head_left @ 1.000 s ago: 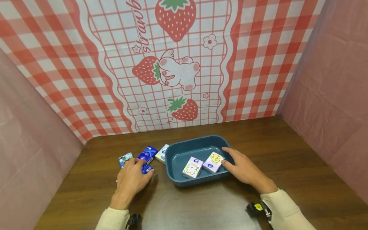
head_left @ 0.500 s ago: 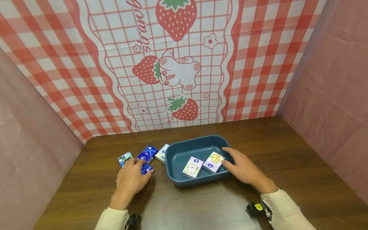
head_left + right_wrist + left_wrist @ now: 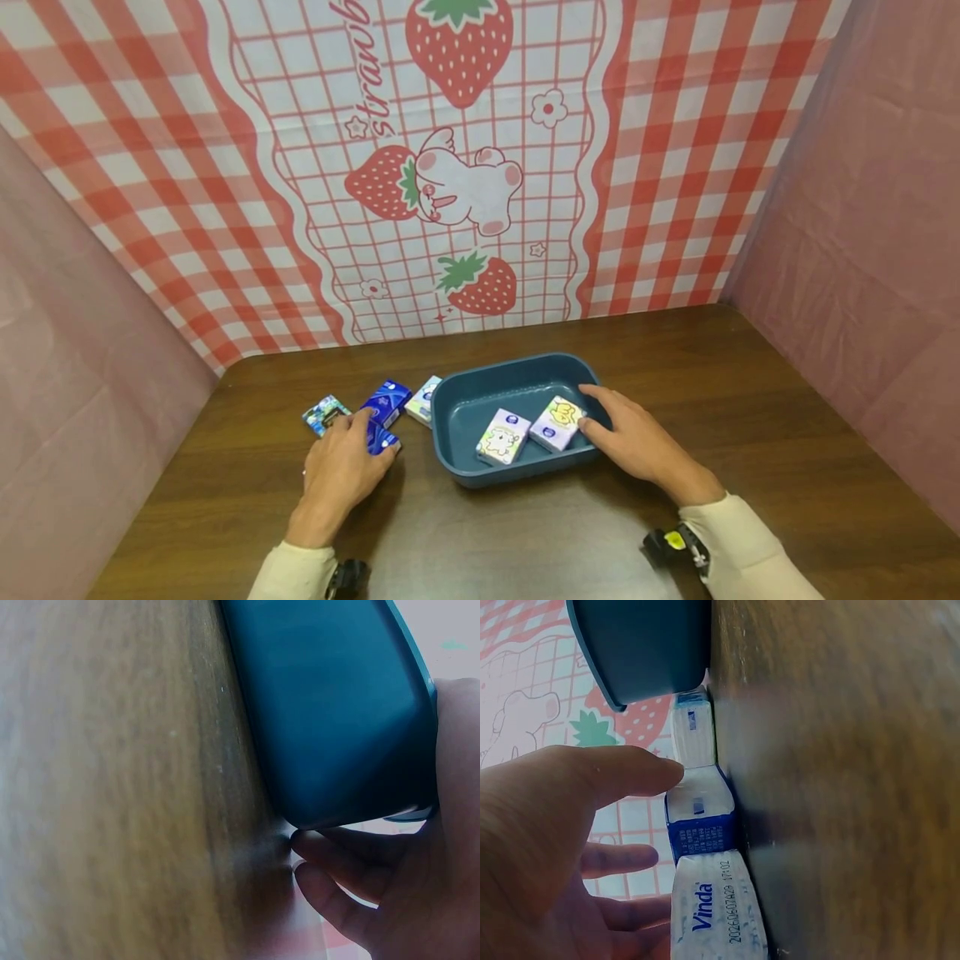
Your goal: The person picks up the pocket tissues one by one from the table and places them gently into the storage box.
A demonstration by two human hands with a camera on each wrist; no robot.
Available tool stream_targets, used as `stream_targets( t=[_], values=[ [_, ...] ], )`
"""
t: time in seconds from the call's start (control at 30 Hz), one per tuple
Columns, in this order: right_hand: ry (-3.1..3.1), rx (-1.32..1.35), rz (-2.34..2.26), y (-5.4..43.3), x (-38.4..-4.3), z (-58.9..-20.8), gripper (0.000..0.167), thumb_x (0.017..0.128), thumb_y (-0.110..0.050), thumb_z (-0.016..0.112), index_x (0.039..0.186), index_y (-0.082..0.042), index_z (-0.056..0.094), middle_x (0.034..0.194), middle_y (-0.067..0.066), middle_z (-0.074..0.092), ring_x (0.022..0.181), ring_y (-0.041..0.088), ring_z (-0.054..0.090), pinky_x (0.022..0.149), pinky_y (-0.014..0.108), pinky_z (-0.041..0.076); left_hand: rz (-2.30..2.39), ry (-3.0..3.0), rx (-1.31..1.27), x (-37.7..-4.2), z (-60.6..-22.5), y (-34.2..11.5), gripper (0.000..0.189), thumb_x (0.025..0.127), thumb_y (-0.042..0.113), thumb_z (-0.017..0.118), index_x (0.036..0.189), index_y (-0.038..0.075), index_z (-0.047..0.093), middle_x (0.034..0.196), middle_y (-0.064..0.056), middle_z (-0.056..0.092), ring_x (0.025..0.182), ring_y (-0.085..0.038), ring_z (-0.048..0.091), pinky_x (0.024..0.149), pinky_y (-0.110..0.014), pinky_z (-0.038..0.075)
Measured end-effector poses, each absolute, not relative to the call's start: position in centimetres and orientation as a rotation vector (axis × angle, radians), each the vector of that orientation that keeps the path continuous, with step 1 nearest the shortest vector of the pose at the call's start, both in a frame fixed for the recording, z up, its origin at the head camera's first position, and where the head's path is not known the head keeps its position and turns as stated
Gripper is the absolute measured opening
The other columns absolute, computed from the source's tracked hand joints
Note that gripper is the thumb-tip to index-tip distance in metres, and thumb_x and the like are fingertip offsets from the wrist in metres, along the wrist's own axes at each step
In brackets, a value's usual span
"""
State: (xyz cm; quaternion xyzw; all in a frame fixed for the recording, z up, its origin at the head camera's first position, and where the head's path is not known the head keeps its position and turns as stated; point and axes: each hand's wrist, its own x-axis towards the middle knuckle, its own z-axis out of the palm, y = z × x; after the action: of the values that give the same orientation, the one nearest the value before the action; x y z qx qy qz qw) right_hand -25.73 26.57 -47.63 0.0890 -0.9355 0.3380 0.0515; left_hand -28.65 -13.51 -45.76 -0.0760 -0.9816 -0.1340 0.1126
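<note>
My left hand lies over a group of tissue packs at the left. Between its thumb and forefinger shows a blue tissue pack, partly covered by the hand. Another blue tissue pack lies just beyond, and a patterned tissue pack sits by the fingertips. In the left wrist view, the fingers look extended behind a pack marked Vinda. My right hand holds the right end of the teal bin, thumb over the rim. Inside lie a white pack and a yellow-printed pack.
A light-coloured tissue pack lies against the bin's left side. The brown wooden table ends at a red-and-white checked cloth behind, with pink cloth at the sides.
The patterned pack has slid slightly to the left and turned beside my left fingers. My left forefinger has shifted a little; the right hand and the bin stay where they were.
</note>
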Motion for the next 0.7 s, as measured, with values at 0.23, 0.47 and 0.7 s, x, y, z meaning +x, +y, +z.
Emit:
stream_targets(
  t=[0.23,0.47,0.7],
  values=[
    [-2.844,0.275,1.021,26.59,-25.69,-47.74,0.06,0.098,-0.035,0.061,0.148,-0.005,0.045,0.148,0.021,0.047,0.136,0.042,0.043,0.106,0.065,0.034,-0.377,-2.906,-0.233,-28.62,-45.8,-13.46,0.067,0.084,0.043,0.076,0.136,0.004,0.059,0.125,-0.029,0.06,0.111,-0.046,0.059,0.09,-0.06,0.046],
    [-2.838,0.274,1.018,26.63,-25.79,-47.8,0.06,0.098,-0.035,0.061,0.148,-0.005,0.046,0.148,0.02,0.047,0.135,0.041,0.044,0.106,0.065,0.034,-0.374,-2.899,-0.233,-28.57,-45.82,-13.42,0.062,0.084,0.042,0.076,0.131,0.003,0.063,0.126,-0.027,0.06,0.111,-0.045,0.06,0.09,-0.06,0.046],
    [-2.845,0.267,1.03,26.61,-25.82,-47.72,0.06,0.098,-0.035,0.061,0.148,-0.006,0.046,0.149,0.02,0.047,0.135,0.041,0.044,0.106,0.065,0.034,-0.367,-2.88,-0.252,-28.48,-45.79,-13.47,0.057,0.084,0.041,0.077,0.125,0.002,0.066,0.123,-0.026,0.062,0.109,-0.044,0.061,0.088,-0.06,0.047]
  ],
)
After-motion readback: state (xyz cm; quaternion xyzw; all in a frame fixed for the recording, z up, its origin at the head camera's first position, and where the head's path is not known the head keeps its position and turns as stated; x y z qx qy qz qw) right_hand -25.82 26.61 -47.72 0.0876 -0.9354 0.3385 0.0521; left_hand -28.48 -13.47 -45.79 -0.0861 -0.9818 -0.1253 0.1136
